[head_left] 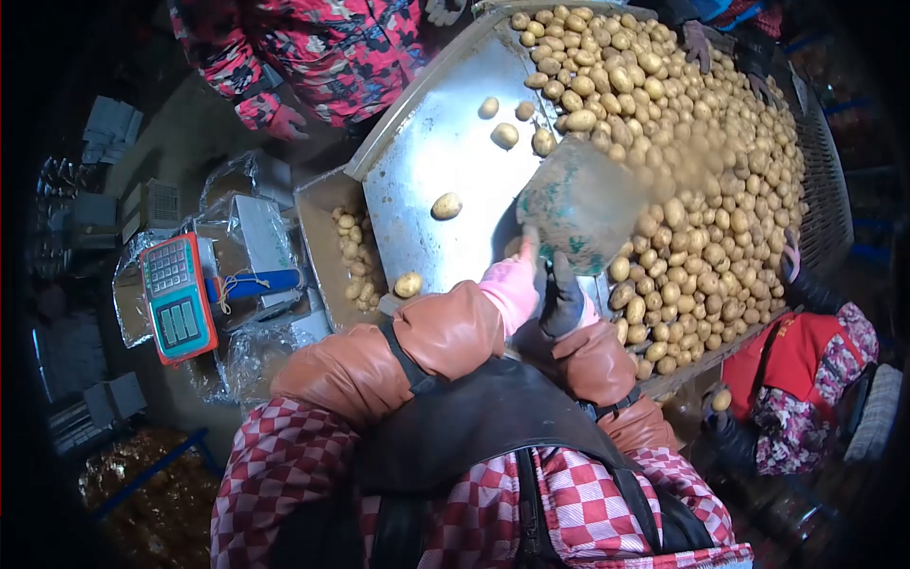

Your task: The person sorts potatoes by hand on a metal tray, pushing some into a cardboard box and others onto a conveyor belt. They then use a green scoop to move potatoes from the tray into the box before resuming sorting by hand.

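Observation:
A flat, worn panel with patchy green paint, perhaps a scoop (pixel 580 201), is tilted over the edge of a big potato heap (pixel 720 180). My left hand (pixel 514 283), in a pink glove, grips its near left corner with one finger along the edge. Beside it, my right hand (pixel 563 296), in a dark glove, holds the near edge. The undersides of both hands are hidden. Left of the panel, a few loose potatoes (pixel 446 206) lie on the bare metal chute (pixel 417 161).
A cardboard box (pixel 318 213) with potatoes stands at the chute's lower end. Left of it is a scale display (pixel 178 299) beside plastic-wrapped boxes. A person in pink camouflage (pixel 322 57) stands at the upper left. Co-workers' gloved hands (pixel 697 45) reach in from the far and right sides.

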A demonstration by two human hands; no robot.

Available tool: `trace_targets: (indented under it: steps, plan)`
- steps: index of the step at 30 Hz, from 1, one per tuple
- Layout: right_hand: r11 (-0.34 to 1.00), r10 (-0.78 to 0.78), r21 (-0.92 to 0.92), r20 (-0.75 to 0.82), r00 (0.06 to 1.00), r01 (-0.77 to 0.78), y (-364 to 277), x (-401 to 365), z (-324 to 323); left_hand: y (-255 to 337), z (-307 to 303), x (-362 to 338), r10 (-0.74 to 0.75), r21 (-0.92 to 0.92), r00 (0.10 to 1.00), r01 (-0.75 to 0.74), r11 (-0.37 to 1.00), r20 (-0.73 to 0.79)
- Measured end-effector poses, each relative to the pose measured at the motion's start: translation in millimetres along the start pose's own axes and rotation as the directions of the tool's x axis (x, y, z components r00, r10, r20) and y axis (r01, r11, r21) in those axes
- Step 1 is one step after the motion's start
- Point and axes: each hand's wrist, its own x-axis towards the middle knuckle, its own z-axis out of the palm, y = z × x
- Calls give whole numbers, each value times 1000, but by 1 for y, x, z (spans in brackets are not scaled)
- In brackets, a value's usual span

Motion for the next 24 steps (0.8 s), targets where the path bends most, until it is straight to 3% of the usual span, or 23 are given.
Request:
trace_targets:
  steps: [1,2,3,5,6,7,8,9,10,11,12,13,14,15,16,17,20,21,22,23,24]
  plan:
    - [918,-222,-392,-387,895,58,-5,-4,40,0,8,-8,92,125,996,-93,988,16]
    - [1000,-10,-2,-377,926,10,-27,-9,60,-2,8,-13,116,132,987,-130,983,109]
    - [1000,-2,11,-383,924,7,-37,-21,66,-16,13,-15,105,135,987,-121,983,119]
    - [997,-36,-79,-403,914,4,-54,-41,72,-57,22,-20,412,-83,900,-404,911,144]
    - [975,153,218,-519,841,-43,-66,-55,91,-47,3,-33,264,46,963,-267,963,62]
    - [951,239,292,-497,834,-98,-58,-63,57,-95,8,-2,29,-69,999,-30,997,-19]
    - [947,245,305,-498,832,-96,-60,-67,68,-88,-25,-26,-58,-178,964,11,984,-258]
    - [980,157,192,-569,807,-55,-73,-72,95,-120,-38,-20,-227,-374,906,85,924,-356]
    - [997,59,72,-629,776,-18,-90,-78,126,-161,-58,-17,-28,-25,865,18,1000,-500]
    - [999,-45,-52,-676,736,13,-103,-85,153,-237,-76,15,131,443,914,59,895,-385]
    - [984,-151,-178,-709,689,33,-104,-93,167,-266,-72,24,162,571,941,38,820,-296]
    - [984,-151,-173,-717,681,36,-94,-120,146,-280,-70,28,180,683,963,6,731,-202]
    - [744,-156,-582,-628,762,-328,-81,-162,103,-265,-62,25,134,689,974,31,724,-184]
    - [232,-83,-817,-557,826,-528,-73,-183,82,-246,-50,20,87,695,982,53,717,-165]
    - [642,10,-545,-698,716,-539,-74,-181,87,-248,-46,22,122,743,982,23,669,-141]
    - [641,10,-541,-703,711,-544,-71,-184,87,-247,-39,21,123,742,983,17,671,-134]
    - [373,-140,-824,-505,852,-427,-46,-203,75,-246,-33,21,207,850,978,-99,517,-12]
    - [377,-139,-819,-511,848,-432,-51,-172,91,-250,-40,26,207,851,978,-105,514,-4]
    - [838,-64,-422,-705,706,-345,-62,-124,122,-256,-44,25,306,827,949,-231,512,76]
    - [992,129,107,-807,577,-73,-66,-96,138,-261,-48,25,402,793,903,-353,497,150]
    - [990,138,116,-810,570,-75,-59,-100,125,-254,-61,28,424,838,896,-326,437,128]
